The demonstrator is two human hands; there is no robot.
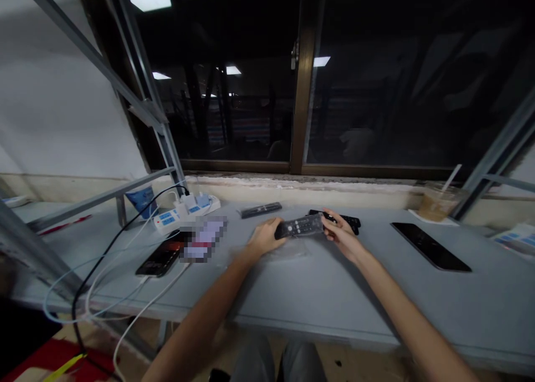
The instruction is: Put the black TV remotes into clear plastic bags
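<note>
**Q:** what are you fiddling with there?

**A:** I'm holding a remote [300, 226] by both ends, just above the tabletop [317, 293], near the middle of its far edge. My left hand [264, 237] is gripping the left end with the fingers curled tight around it. My right hand [340, 231] is pinching the right end, fingers closed on it too.

**Q:** and the rest of the clutter?

**A:** A second remote [350, 221] is lying right behind my right hand, and a black bar [261, 209] is sitting closer to the far edge. A phone [430, 246] is lying toward the right edge. The other phone [161, 258] is charging toward the left edge, near a power strip [184, 212]. A cup [437, 202] with a straw is standing at the far right corner.
</note>
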